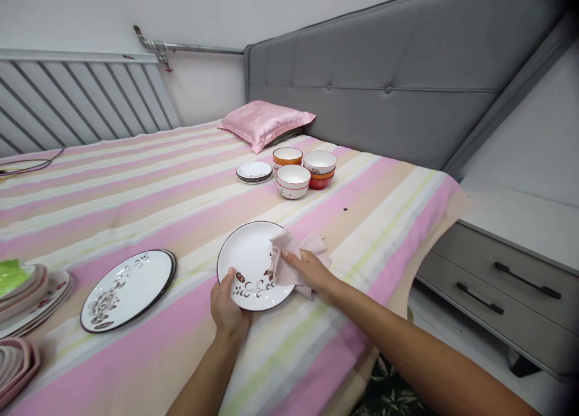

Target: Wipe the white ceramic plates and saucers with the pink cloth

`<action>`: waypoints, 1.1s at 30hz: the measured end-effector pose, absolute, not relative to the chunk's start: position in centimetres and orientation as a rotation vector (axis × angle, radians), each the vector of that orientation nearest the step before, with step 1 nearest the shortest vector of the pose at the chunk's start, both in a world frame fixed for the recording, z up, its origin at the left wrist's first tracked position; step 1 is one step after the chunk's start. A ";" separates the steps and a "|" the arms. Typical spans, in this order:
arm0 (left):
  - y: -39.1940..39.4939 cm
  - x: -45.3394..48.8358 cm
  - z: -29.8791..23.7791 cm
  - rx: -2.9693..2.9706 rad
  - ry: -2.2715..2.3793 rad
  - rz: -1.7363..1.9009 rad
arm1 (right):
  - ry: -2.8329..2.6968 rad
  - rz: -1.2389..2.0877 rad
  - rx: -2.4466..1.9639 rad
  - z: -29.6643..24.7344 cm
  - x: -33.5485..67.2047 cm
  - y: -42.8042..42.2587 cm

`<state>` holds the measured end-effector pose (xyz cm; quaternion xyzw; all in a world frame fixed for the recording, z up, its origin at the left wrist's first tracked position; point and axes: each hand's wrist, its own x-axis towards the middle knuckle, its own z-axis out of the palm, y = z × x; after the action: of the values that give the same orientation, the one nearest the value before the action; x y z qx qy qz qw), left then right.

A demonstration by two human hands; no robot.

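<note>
A white plate (251, 256) with a dark rim and brown floral print lies on the striped bed sheet in front of me. My left hand (228, 307) grips its near rim, thumb on top. My right hand (310, 270) presses a pale pink cloth (289, 253) against the plate's right side, fingers closed on the cloth.
A larger flower-print plate (129, 289) lies to the left. Stacked dishes (31, 298) sit at the left edge. Farther back stand three bowls (294, 181) and a small stack of plates (254, 172), then a pink pillow (265, 122). A grey nightstand (506, 283) is right of the bed.
</note>
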<state>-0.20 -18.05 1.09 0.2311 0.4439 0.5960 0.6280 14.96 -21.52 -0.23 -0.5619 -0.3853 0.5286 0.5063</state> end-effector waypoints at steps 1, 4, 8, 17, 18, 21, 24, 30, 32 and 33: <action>-18.1 -0.2 1.1 0.523 1.036 1.392 | -0.904 1.312 -1.346 -0.1 14.6 -21.7; -18.2 -0.1 1.0 0.545 1.087 1.474 | -0.829 1.413 -1.303 0.2 13.6 -22.1; -18.6 0.0 0.7 0.645 1.052 1.481 | -0.746 1.440 -1.250 0.8 13.2 -22.1; -17.9 -1.0 0.7 0.905 0.765 0.862 | -0.980 1.163 -1.257 1.7 18.3 -21.4; -17.7 -1.2 0.8 0.920 0.755 0.758 | -1.022 1.129 -1.274 1.7 18.9 -21.4; -17.8 -1.6 1.0 0.955 0.776 0.533 | -1.119 1.091 -1.325 1.7 20.0 -21.6; -18.2 -1.8 1.0 0.999 0.792 0.421 | -1.195 1.126 -1.354 1.6 20.2 -21.7; -18.7 -1.2 0.8 1.055 0.800 0.462 | -1.149 1.151 -1.309 1.8 19.7 -21.6; -18.7 -0.9 0.8 1.030 0.833 0.520 | -1.139 1.167 -1.298 1.6 19.5 -21.4; -18.7 -0.8 0.7 1.010 0.851 0.555 | -1.142 1.176 -1.302 1.5 19.3 -21.4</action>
<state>-0.83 -18.67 0.73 0.4631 0.3901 0.2544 0.7541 19.26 -21.39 1.52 -0.5386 -0.4723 0.4864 0.5003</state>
